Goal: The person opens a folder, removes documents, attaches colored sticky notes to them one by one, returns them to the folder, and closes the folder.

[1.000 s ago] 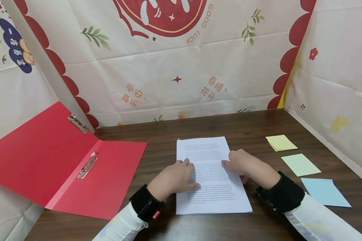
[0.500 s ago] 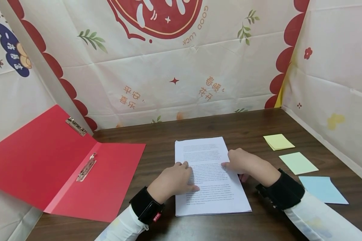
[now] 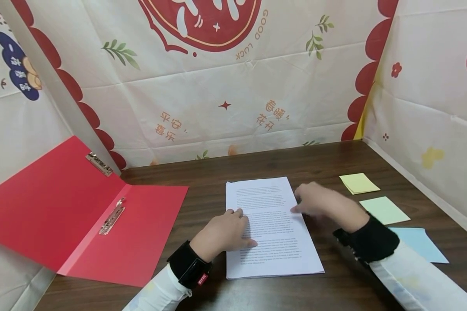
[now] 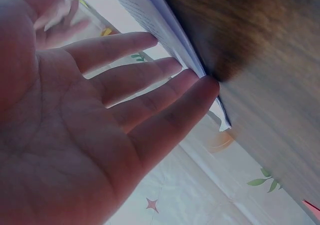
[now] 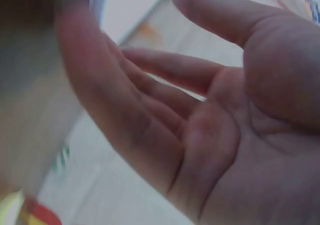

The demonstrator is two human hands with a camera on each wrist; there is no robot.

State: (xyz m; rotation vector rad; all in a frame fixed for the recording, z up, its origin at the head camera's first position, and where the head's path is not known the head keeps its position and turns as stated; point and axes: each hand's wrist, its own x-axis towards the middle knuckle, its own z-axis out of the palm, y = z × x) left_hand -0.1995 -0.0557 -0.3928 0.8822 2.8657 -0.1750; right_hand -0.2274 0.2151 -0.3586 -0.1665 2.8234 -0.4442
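1. The left hand (image 3: 223,231) lies flat, fingers straight, on the near-left part of the papers (image 3: 270,224), fingertips at the stack's left edge, as the left wrist view shows.
2. The papers, a stack of printed sheets, lie mid-tabletop (image 3: 334,285), long axis running near to far, between the two hands.
3. The right hand (image 3: 321,203) hovers loose-fingered and blurred at the stack's right edge, holding nothing; whether it touches the paper cannot be told. The left hand is the firmer on the stack.
4. To the right lie three sticky pads: blue (image 3: 422,246) nearest, partly hidden by the right sleeve, green (image 3: 384,210) next, yellow (image 3: 359,183) farthest.
5. To the left, an open red folder (image 3: 81,211) with metal clips, its far flap propped against the cloth wall.
6. The right wrist view is too blurred to show more than an open palm.
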